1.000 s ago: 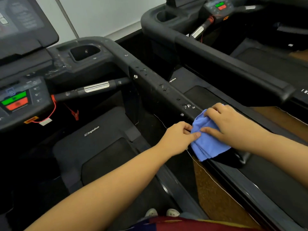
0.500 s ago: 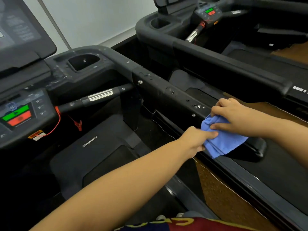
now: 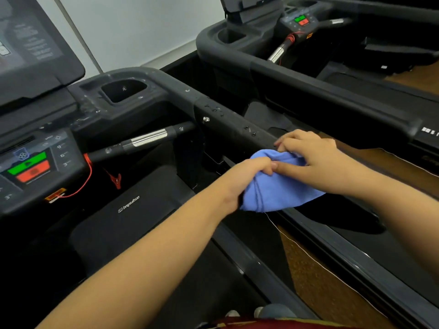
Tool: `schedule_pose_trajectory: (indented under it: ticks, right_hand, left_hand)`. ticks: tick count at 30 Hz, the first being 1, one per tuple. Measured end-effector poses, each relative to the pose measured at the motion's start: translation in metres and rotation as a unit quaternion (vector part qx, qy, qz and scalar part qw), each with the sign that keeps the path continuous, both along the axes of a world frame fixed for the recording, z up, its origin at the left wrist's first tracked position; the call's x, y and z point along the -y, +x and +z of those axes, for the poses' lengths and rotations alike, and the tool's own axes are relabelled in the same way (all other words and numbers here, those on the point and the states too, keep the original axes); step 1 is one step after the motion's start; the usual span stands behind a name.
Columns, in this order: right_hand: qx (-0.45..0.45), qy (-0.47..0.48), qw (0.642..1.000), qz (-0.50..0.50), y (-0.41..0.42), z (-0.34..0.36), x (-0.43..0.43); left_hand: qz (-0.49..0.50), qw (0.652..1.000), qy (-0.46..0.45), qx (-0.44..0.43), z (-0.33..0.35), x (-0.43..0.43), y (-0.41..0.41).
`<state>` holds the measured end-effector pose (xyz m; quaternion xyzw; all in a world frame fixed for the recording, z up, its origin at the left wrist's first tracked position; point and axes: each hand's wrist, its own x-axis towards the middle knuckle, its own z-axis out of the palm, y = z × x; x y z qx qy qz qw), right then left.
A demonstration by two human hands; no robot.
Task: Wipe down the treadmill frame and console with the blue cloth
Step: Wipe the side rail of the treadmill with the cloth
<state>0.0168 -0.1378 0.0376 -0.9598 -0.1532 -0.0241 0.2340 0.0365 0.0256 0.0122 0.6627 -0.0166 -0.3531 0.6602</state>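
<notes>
Blue cloth [image 3: 280,186] on treadmill side rail [image 3: 228,119], pinched by left hand [image 3: 247,179] fingers, right hand [image 3: 313,157] fingers gripping its top

My left hand [image 3: 247,179] and right hand [image 3: 313,157] hid the middle of the blue cloth [image 3: 278,191], which covered the handrail [image 3: 228,119] beneath. The console screen [image 3: 26,41] ran off the frame, its text too blurred to read.

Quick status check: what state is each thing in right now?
Cloth: bunched, held on the rail by both hands.
Left hand: closed on the cloth.
Right hand: closed on the cloth.
Rail: wet, droplets ahead of the cloth.
Cup holder: empty.
Safety clip: hanging loose.
</notes>
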Motion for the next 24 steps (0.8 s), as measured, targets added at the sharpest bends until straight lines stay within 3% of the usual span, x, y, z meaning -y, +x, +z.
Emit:
schedule_pose_trajectory:
  ticks: [3, 7, 10, 15, 19, 24]
  right_hand:
    - [-0.058, 0.095, 0.993, 0.028, 0.009, 0.007, -0.01]
    - [-0.159, 0.198, 0.964, 0.072, 0.016, 0.005, -0.022]
    - [-0.188, 0.202, 0.956, 0.103, 0.015, 0.001, -0.034]
    - [-0.135, 0.169, 0.969, 0.115, 0.013, -0.004, -0.05]
    - [-0.132, 0.182, 0.967, 0.116, 0.012, -0.006, -0.059]
    - [-0.215, 0.21, 0.944, 0.134, 0.007, -0.01, -0.067]
  left_hand:
    - [-0.018, 0.997, 0.067, 0.034, 0.015, -0.026, 0.006]
    - [-0.064, 0.992, 0.078, 0.079, 0.033, -0.057, 0.013]
    - [-0.09, 0.984, 0.09, 0.121, 0.036, -0.083, 0.017]
    - [-0.108, 0.965, 0.137, 0.196, 0.044, -0.106, 0.019]
    - [-0.044, 0.965, 0.127, 0.226, 0.041, -0.117, 0.02]
    - [0.116, 0.964, 0.108, 0.213, 0.017, -0.117, 0.019]
